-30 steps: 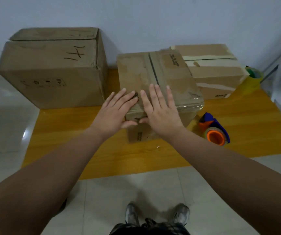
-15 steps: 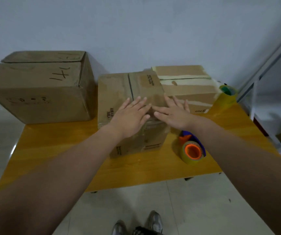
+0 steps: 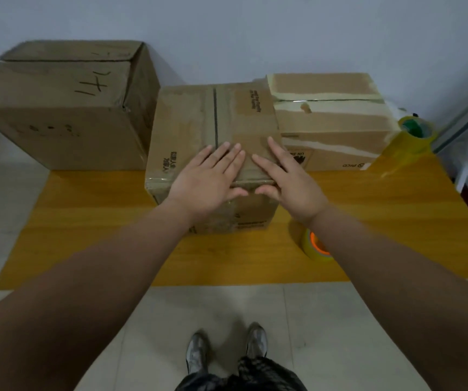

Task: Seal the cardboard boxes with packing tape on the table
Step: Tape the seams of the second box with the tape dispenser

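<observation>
3 cardboard boxes [image 3: 57,117] [image 3: 199,122] [image 3: 337,122], 2 tape rolls [image 3: 316,248] [image 3: 413,135], 2 hands [image 3: 207,180] [image 3: 293,180], 1 table [image 3: 86,221].

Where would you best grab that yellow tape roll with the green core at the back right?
Probably pinch the wall of the yellow tape roll from above, one finger inside the core. It stands flat with the hole facing up, and the taped box crowds its left side.

On the yellow table [image 3: 100,235] stand a big box [image 3: 57,114] far left, a small box [image 3: 199,122] in the middle with flaps shut, and a taped box [image 3: 334,122] on the right. A tape roll [image 3: 314,246] lies near right.
</observation>
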`<state>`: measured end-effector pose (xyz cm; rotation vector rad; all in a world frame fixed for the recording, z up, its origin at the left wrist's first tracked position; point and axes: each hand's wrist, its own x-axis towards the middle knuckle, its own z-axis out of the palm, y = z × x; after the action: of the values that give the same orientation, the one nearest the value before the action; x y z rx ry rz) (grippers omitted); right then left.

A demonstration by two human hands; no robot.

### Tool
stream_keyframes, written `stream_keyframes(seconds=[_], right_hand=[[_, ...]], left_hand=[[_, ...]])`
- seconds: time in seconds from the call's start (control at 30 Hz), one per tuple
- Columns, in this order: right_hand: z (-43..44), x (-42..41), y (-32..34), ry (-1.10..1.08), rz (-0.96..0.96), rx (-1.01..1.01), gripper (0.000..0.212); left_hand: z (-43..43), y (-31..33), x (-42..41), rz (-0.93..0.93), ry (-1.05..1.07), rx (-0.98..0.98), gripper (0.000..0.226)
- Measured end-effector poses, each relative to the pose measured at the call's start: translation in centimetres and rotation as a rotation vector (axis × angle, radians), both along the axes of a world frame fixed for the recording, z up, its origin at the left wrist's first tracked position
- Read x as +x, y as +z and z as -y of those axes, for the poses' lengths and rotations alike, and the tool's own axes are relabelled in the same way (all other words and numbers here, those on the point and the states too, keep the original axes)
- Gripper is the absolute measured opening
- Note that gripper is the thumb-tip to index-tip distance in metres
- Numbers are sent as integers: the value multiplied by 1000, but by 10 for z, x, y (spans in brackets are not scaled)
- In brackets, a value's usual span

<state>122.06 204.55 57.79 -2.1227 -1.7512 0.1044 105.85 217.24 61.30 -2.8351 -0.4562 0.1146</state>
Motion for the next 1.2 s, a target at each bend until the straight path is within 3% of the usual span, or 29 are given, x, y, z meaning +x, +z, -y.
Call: stream_keyframes(seconds=[0.1, 0.27, 0.53, 0.6, 0.67, 0.73, 1.0, 1.2], right_hand=[[13, 4, -6, 58, 2, 66, 72], [19, -14, 2, -176, -521, 237, 52], [20, -12, -12, -134, -369, 147, 64], [23, -19, -7, -143, -563, 183, 66], [15, -31, 3, -331, -959, 285, 57], [-4, -37, 11, -555, -1180, 305, 52], [-19, -40, -1, -681, -943, 317, 48], [-17, -43, -1, -710, -830, 322, 49]], left_hand=[[1, 1, -2, -17, -4, 34, 90], [3, 3, -1, 3, 9, 33, 88], [3, 3, 0, 66, 4, -62, 79], [7, 9, 1, 71, 3, -57, 75], [14, 14, 10, 82, -22, -51, 72], [24, 15, 28, 104, -61, -50, 68], [26, -2, 35, 34, -66, -50, 63], [-7, 0, -25, 56, 119, -69, 77]])
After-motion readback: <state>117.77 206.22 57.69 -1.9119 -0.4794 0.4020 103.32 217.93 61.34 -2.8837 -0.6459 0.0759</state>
